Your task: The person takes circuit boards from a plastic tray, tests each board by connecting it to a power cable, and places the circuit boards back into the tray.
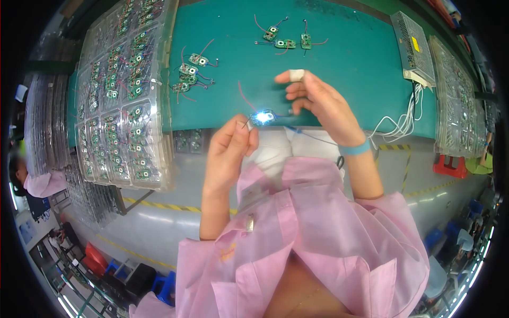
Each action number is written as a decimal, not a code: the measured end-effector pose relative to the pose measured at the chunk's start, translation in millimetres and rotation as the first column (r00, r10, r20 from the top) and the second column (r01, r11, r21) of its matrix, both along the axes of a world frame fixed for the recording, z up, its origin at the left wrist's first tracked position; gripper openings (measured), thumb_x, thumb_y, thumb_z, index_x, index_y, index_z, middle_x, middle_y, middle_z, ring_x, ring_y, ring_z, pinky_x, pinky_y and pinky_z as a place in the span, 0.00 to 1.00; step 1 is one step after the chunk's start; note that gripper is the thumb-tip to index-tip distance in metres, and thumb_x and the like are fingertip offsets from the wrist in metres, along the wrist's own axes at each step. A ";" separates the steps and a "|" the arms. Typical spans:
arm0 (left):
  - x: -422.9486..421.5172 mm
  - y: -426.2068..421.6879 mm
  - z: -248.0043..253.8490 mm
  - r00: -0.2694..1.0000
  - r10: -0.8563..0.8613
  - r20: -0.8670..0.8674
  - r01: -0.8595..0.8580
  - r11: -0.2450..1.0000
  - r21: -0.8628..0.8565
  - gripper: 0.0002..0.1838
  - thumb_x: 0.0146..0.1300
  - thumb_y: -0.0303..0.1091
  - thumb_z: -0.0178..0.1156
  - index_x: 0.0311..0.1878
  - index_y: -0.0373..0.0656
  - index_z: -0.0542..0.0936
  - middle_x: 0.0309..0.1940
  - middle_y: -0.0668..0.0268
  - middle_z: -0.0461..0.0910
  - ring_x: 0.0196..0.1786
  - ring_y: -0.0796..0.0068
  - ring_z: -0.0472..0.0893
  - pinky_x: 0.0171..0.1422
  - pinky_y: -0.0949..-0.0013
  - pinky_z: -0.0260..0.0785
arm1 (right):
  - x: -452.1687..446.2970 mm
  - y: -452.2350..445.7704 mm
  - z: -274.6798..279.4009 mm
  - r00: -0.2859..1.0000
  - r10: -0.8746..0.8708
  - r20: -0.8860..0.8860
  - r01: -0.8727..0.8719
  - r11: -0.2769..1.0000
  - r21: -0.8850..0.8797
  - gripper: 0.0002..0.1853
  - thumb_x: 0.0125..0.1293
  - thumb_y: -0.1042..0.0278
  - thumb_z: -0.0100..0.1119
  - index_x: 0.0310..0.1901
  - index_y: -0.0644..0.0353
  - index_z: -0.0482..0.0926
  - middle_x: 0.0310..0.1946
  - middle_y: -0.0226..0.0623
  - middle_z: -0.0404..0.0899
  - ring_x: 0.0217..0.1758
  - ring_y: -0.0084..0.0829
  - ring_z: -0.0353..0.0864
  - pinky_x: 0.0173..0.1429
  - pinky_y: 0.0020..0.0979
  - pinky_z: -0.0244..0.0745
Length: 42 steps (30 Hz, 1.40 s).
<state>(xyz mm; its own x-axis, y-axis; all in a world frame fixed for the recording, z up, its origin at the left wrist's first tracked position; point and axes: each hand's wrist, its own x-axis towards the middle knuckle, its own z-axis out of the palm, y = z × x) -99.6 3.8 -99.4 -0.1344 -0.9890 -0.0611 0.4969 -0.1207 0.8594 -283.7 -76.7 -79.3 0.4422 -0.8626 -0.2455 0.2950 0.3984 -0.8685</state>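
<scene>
My left hand (229, 147) pinches the edge of a small green circuit board (255, 120) between thumb and fingers. A bright white light (263, 117) glows on the board, and its glare hides the middle. One red wire rises from the board, and a dark wire runs right toward my other hand. My right hand (323, 103) hovers to the right of the board, fingers apart and partly curled, slightly blurred, with nothing visible in them. White tape (297, 75) wraps one of its fingers. A blue wrist strap (354, 148) circles that wrist, its cord trailing left.
Wired circuit boards lie on the green mat (233, 58) in a left group (188, 69) and a back group (285, 44). Stacked clear trays (168, 106) of boards stand left, more trays (450, 95) right. A metal power supply (412, 45) with white cables (405, 124) sits back right.
</scene>
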 end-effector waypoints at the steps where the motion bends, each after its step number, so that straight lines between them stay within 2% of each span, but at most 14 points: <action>1: -0.2 0.0 -0.5 0.999 -0.030 -0.024 0.030 1.000 0.003 0.09 0.72 0.36 0.46 0.39 0.41 0.71 0.25 0.71 0.68 0.26 0.83 0.60 0.31 0.78 0.52 | -0.1 -3.3 0.5 0.997 0.073 -0.038 -0.077 0.989 -0.126 0.20 0.74 0.53 0.39 0.42 0.63 0.76 0.30 0.34 0.74 0.24 0.21 0.68 0.30 0.20 0.65; 3: -1.2 0.3 -0.9 0.993 -0.091 -0.070 0.091 0.996 0.007 0.10 0.72 0.37 0.46 0.41 0.41 0.71 0.24 0.72 0.67 0.26 0.84 0.59 0.30 0.79 0.51 | -0.3 -5.6 2.8 0.970 0.198 -0.139 -0.236 0.904 -0.358 0.21 0.74 0.54 0.39 0.38 0.62 0.76 0.29 0.33 0.74 0.23 0.21 0.68 0.31 0.20 0.65; 9: -4.2 3.2 11.7 0.999 0.026 -0.037 -0.021 0.992 0.124 0.12 0.72 0.38 0.46 0.36 0.42 0.72 0.22 0.73 0.68 0.24 0.86 0.58 0.29 0.83 0.50 | 10.7 -1.8 18.4 0.810 0.586 -0.020 -0.579 0.794 -0.187 0.19 0.74 0.57 0.39 0.30 0.59 0.74 0.23 0.31 0.71 0.23 0.20 0.67 0.30 0.19 0.64; 18: 7.7 16.3 8.2 0.937 -0.152 -0.314 0.197 0.973 0.117 0.12 0.72 0.39 0.46 0.42 0.41 0.73 0.22 0.75 0.66 0.20 0.87 0.54 0.24 0.84 0.46 | 28.6 41.4 18.0 0.873 0.301 0.383 -0.380 0.913 0.148 0.14 0.74 0.62 0.42 0.31 0.59 0.70 0.16 0.27 0.63 0.18 0.22 0.65 0.24 0.21 0.62; 20: 17.5 24.5 -2.1 0.939 -0.090 -0.332 0.151 0.975 0.162 0.12 0.72 0.39 0.46 0.41 0.41 0.73 0.21 0.75 0.65 0.20 0.87 0.55 0.25 0.83 0.46 | 32.8 49.0 23.7 0.933 0.231 0.277 -0.262 0.962 0.081 0.11 0.73 0.65 0.42 0.34 0.58 0.71 0.15 0.26 0.63 0.15 0.21 0.64 0.21 0.22 0.59; 23: 32.0 34.0 -23.6 0.926 0.079 -0.369 0.037 0.954 0.299 0.12 0.73 0.40 0.44 0.38 0.42 0.70 0.19 0.75 0.62 0.19 0.85 0.56 0.25 0.81 0.49 | 0.0 -10.6 44.3 0.658 0.096 0.747 -0.093 0.995 -0.046 0.15 0.74 0.62 0.38 0.29 0.53 0.70 0.13 0.23 0.62 0.15 0.17 0.61 0.20 0.21 0.56; 24: 31.8 33.5 -25.1 0.925 0.082 -0.370 0.034 0.955 0.296 0.12 0.73 0.40 0.44 0.38 0.42 0.70 0.19 0.75 0.62 0.19 0.85 0.56 0.25 0.81 0.49 | -4.2 -20.0 49.2 0.842 0.118 0.526 0.002 0.975 -0.222 0.14 0.73 0.62 0.39 0.31 0.55 0.69 0.13 0.24 0.63 0.14 0.20 0.62 0.19 0.22 0.57; 26: 26.4 34.4 -26.5 0.946 0.114 -0.305 -0.038 0.969 0.245 0.12 0.73 0.40 0.44 0.36 0.43 0.69 0.18 0.75 0.60 0.20 0.85 0.56 0.27 0.80 0.50 | 5.7 -33.2 46.6 0.961 0.068 0.269 0.049 0.913 -0.405 0.13 0.73 0.62 0.39 0.32 0.57 0.68 0.13 0.25 0.64 0.13 0.24 0.63 0.18 0.23 0.58; 27: 23.0 34.9 -26.6 0.953 0.127 -0.274 -0.068 0.974 0.216 0.13 0.73 0.40 0.43 0.34 0.44 0.68 0.18 0.76 0.59 0.21 0.85 0.57 0.27 0.79 0.50 | 24.3 -41.1 39.4 0.983 0.017 -0.182 -0.126 0.784 -0.608 0.13 0.73 0.62 0.39 0.32 0.60 0.68 0.15 0.29 0.69 0.12 0.29 0.65 0.18 0.26 0.60; 28: 20.9 34.5 -26.5 0.959 0.142 -0.246 -0.099 0.979 0.180 0.13 0.73 0.40 0.43 0.33 0.45 0.68 0.18 0.76 0.57 0.21 0.85 0.57 0.28 0.79 0.51 | 38.3 -50.3 32.0 0.808 -0.140 -0.573 -0.374 0.631 -0.680 0.14 0.72 0.62 0.39 0.32 0.62 0.67 0.17 0.33 0.73 0.12 0.35 0.68 0.18 0.29 0.63; 30: 19.2 32.5 -22.3 0.963 0.135 -0.232 -0.095 0.980 0.176 0.13 0.73 0.40 0.43 0.32 0.45 0.68 0.18 0.76 0.57 0.22 0.84 0.57 0.29 0.79 0.51 | 50.4 -70.0 14.1 0.429 -0.372 -0.823 -0.674 0.474 -0.566 0.11 0.71 0.62 0.44 0.39 0.62 0.65 0.23 0.38 0.77 0.17 0.37 0.72 0.23 0.33 0.65; 33: 20.9 32.9 -13.8 0.978 0.133 -0.158 -0.101 0.975 0.196 0.14 0.74 0.39 0.42 0.31 0.46 0.67 0.18 0.76 0.56 0.23 0.84 0.58 0.30 0.78 0.51 | 81.2 -100.0 0.2 0.255 -0.425 -0.869 -0.688 0.551 -0.472 0.10 0.70 0.63 0.47 0.42 0.61 0.68 0.25 0.40 0.77 0.21 0.38 0.73 0.27 0.35 0.69; 39: 28.7 37.3 -25.1 0.964 0.129 -0.231 -0.092 0.982 0.165 0.13 0.73 0.38 0.44 0.33 0.44 0.70 0.22 0.73 0.63 0.25 0.84 0.59 0.32 0.80 0.51 | 103.7 -110.0 -7.2 0.352 -0.191 -0.916 -0.689 0.610 -0.392 0.10 0.69 0.64 0.49 0.44 0.61 0.70 0.29 0.38 0.78 0.28 0.36 0.75 0.32 0.34 0.70; 42: 29.8 37.4 -27.7 0.958 0.127 -0.258 -0.085 0.982 0.168 0.13 0.73 0.38 0.44 0.33 0.44 0.69 0.22 0.72 0.64 0.25 0.84 0.59 0.31 0.80 0.51 | 84.0 -98.0 -3.4 0.483 -0.458 -0.746 -0.529 0.526 -0.666 0.10 0.68 0.64 0.50 0.46 0.59 0.72 0.33 0.36 0.78 0.32 0.34 0.75 0.36 0.33 0.71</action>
